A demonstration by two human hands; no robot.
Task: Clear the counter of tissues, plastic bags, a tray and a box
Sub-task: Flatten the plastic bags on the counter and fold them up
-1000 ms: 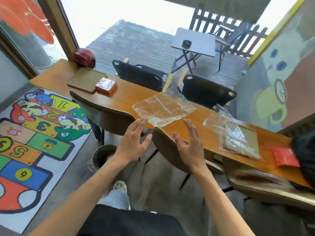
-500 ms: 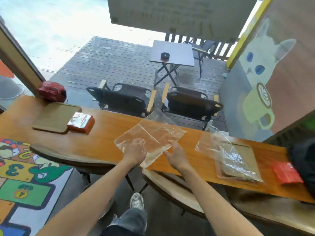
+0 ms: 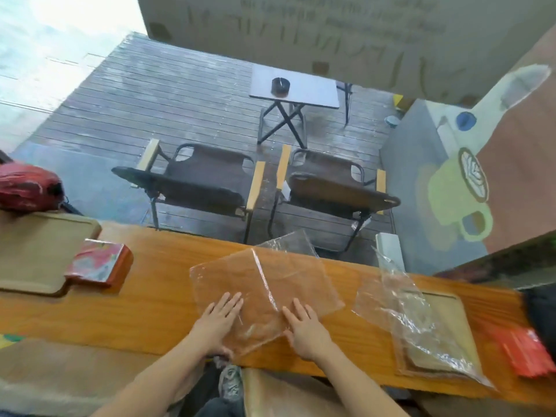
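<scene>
A clear plastic bag (image 3: pixel 270 278) lies flat on the wooden counter (image 3: pixel 156 299), in the middle. My left hand (image 3: pixel 218 319) rests flat on the bag's near left part, fingers straight. My right hand (image 3: pixel 305 325) presses flat on its near right part. A second crumpled clear bag (image 3: pixel 400 308) lies over a brown tray (image 3: pixel 451 326) at the right. Another brown tray (image 3: pixel 36 251) sits at the left with a red box (image 3: pixel 99 263) wrapped in shiny film on its corner. Red packets (image 3: pixel 526 350) lie at the far right.
A red bag (image 3: pixel 27 186) sits at the counter's far left. Beyond the counter stand two dark folding chairs (image 3: pixel 204 182) and a small grey table (image 3: pixel 294 88) on a wooden deck. Chair backs (image 3: pixel 285 395) are below the counter's near edge.
Both hands came down from the air onto the middle bag and now lie flat on it. The view has moved closer over the counter.
</scene>
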